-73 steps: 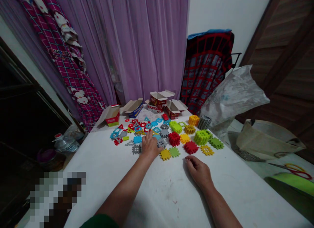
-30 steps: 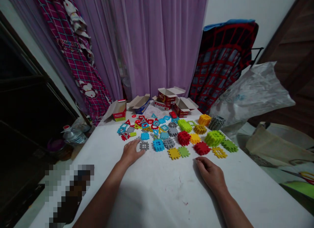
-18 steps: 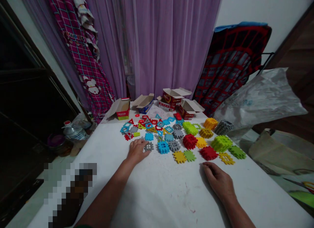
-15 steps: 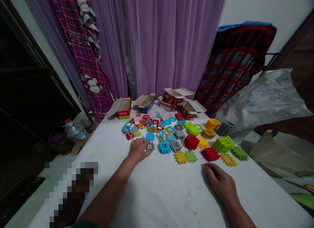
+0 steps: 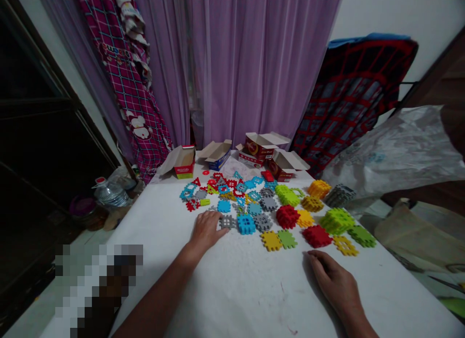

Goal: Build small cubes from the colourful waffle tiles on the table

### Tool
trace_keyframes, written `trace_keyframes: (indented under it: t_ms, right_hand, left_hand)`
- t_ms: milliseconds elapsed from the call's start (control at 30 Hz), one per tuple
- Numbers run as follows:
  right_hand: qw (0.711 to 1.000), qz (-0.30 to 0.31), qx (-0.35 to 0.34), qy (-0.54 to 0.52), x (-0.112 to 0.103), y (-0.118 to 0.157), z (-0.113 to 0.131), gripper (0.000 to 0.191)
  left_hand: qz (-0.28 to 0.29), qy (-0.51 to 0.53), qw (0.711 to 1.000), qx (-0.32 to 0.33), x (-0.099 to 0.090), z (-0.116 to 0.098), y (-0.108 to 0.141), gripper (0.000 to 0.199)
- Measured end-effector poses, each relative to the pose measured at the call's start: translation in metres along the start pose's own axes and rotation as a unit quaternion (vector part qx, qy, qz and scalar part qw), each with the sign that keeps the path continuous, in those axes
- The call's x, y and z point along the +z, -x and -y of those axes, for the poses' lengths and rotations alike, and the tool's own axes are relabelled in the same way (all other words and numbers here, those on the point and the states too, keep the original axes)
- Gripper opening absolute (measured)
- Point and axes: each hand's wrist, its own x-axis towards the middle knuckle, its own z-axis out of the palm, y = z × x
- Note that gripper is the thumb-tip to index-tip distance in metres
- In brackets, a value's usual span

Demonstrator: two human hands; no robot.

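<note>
One grey lattice piece [image 5: 227, 222] flat on counter [image 5: 250, 284], just beside blue stack [image 5: 246, 224]. Left hand [image 5: 208, 230] at its left edge, thumb and fingers spread; contact unclear. Right hand [image 5: 337, 282] loosely curled near red stack [image 5: 317, 237]; palm hidden, cannot tell if holding anything. Likely risk: careless rightward push jams piece against blue stack, sliding layers into grey stack [image 5: 263, 222].

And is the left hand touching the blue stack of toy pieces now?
Apart: the head view shows white table between the thumb of the left hand and the blue stack.
</note>
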Motion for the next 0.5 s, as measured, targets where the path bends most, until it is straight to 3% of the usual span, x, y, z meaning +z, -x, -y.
trace_keyframes:
  t_ms: [100, 233, 400, 500]
  right_hand:
    - [1.000, -0.015, -0.007, 0.003, 0.001, 0.000, -0.003, 0.051]
    - [1.000, 0.020, -0.006, -0.012, 0.002, -0.003, -0.013, 0.049]
    - [0.999, -0.032, -0.007, -0.034, 0.006, -0.003, -0.020, 0.050]
    - [0.999, -0.021, 0.004, -0.040, 0.004, -0.001, -0.017, 0.050]
  left_hand:
    - [-0.001, 0.011, 1.000, 0.006, -0.007, 0.005, -0.007, 0.025]
    - [-0.008, 0.013, 1.000, -0.004, -0.020, 0.020, -0.036, 0.020]
    - [-0.040, -0.045, 0.994, -0.091, -0.029, 0.054, -0.078, 0.031]
    - [-0.020, -0.070, 0.987, -0.141, -0.029, 0.075, -0.092, 0.039]
